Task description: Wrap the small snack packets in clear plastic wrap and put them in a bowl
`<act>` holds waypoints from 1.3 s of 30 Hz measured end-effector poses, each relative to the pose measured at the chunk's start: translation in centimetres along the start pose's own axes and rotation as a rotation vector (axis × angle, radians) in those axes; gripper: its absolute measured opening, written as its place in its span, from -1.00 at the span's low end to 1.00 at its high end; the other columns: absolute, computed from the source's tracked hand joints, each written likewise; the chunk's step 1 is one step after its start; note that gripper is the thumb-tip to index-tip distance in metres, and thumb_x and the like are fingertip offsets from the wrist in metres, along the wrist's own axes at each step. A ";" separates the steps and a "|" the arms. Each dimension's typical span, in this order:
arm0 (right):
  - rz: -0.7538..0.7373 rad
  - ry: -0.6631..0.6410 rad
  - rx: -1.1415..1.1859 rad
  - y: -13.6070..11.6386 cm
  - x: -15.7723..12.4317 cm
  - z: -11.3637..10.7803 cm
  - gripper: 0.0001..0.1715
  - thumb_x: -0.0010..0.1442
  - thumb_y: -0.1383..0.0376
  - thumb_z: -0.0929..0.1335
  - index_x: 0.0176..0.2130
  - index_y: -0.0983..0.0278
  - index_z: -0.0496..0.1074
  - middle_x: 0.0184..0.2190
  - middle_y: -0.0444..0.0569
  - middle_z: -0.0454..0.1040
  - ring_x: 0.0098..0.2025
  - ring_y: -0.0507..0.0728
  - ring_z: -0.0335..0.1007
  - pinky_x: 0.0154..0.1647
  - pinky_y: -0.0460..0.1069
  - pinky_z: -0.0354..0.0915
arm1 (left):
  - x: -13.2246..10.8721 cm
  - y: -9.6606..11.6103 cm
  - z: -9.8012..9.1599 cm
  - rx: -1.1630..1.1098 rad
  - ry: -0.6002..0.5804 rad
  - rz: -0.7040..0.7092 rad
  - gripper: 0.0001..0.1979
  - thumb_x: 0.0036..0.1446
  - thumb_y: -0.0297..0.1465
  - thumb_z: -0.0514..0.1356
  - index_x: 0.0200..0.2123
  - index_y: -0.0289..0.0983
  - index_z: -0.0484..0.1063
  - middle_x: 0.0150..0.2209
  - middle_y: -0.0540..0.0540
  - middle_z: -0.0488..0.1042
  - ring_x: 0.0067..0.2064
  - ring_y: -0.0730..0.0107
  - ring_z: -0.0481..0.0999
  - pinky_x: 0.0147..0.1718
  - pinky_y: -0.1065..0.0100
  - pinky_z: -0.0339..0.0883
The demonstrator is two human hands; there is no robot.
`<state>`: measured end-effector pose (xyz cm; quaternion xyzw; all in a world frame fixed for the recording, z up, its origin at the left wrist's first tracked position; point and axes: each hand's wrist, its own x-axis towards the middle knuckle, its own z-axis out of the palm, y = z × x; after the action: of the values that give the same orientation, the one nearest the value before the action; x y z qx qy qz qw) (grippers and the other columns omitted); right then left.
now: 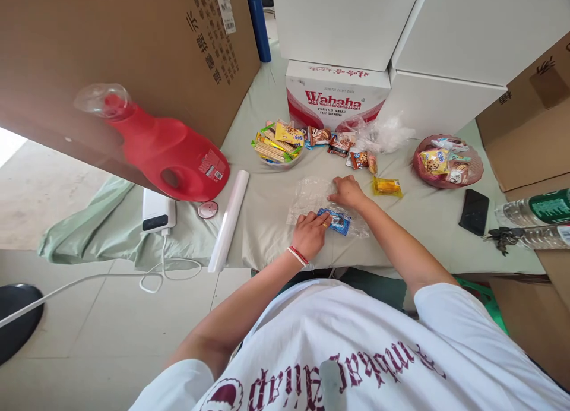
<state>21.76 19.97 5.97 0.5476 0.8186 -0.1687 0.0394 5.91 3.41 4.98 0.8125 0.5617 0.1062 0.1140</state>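
Note:
A clear plastic bag (312, 197) lies flat on the green cloth-covered table (267, 221), with a blue snack packet (336, 220) at its near end. My left hand (310, 234) presses down on the bag's near edge, its curled fingers touching the blue packet. My right hand (347, 192) rests on the bag's far right part, fingers bent and pressed onto the plastic. Whether the blue packet is inside the bag or on top of it, I cannot tell.
A clear bowl of snacks (278, 144), loose packets (341, 144), a yellow packet (386, 187) and a pink snack basket (447, 161) lie beyond. A red detergent jug (164, 149), white roll (229, 220), power bank (157, 211), phone (474, 212), keys, bottles and boxes surround.

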 end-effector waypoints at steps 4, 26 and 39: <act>-0.081 -0.010 0.070 -0.7 -1.2 -0.3 -0.75 0.36 0.26 0.33 -0.06 0.31 0.56 -0.19 0.06 0.56 -0.11 0.17 0.40 -0.05 -0.02 0.24 | -0.2 -0.1 0.3 0.010 0.011 0.015 -0.52 0.38 -0.47 0.01 0.26 -0.07 0.46 0.32 -0.07 0.45 0.06 0.07 0.47 -0.07 0.04 0.25; -0.250 0.033 -0.073 -4.2 -13.4 5.9 -0.62 0.50 0.30 0.16 0.03 0.18 0.52 -0.06 0.06 0.52 -0.07 0.21 0.39 -0.22 0.02 0.22 | -2.3 -5.4 2.2 -0.749 0.341 -0.320 -0.62 0.21 -0.42 0.10 0.02 -0.19 0.59 -0.07 -0.11 0.65 -0.04 0.24 0.62 0.05 0.18 0.50; -0.233 0.043 0.007 -5.4 -13.4 5.2 -0.67 0.46 0.28 0.23 0.02 0.12 0.54 -0.04 0.09 0.50 -0.08 0.22 0.40 -0.18 0.04 0.33 | 3.2 -7.3 0.0 -0.577 0.128 -0.603 -0.55 -0.17 -0.17 0.49 -0.21 -0.24 0.54 0.32 -0.31 0.39 0.49 -0.32 0.04 0.42 -0.21 -0.10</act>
<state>21.59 4.64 5.68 0.4524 0.8768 -0.1630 0.0000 0.55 8.87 2.90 0.5381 0.7276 0.2714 0.3277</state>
